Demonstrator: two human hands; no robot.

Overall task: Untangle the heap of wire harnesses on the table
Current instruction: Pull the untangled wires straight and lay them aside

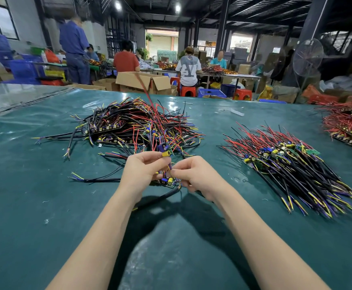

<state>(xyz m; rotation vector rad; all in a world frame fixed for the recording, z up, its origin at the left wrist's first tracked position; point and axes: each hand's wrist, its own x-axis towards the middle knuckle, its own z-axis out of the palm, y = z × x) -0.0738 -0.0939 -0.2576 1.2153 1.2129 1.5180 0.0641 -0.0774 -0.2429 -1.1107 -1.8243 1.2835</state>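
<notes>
1 harness [168, 181], half hidden, in left hand [143, 168] and right hand [197, 174].

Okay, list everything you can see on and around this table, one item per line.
tangled heap: one; black, red, yellow, blue wires; table centre-left
sorted pile: one; same colours, wires roughly parallel; table right
red wire pile: one; far right edge
loose cable: one; black; left of the hands
table cover: one; dark green
cardboard box: one; brown; behind the table
stools: several; red; background
fan: one; right background
held harness: one; green board, yellow capacitor; between both hands
left hand: grips held harness
right hand: pinches its wires
</notes>
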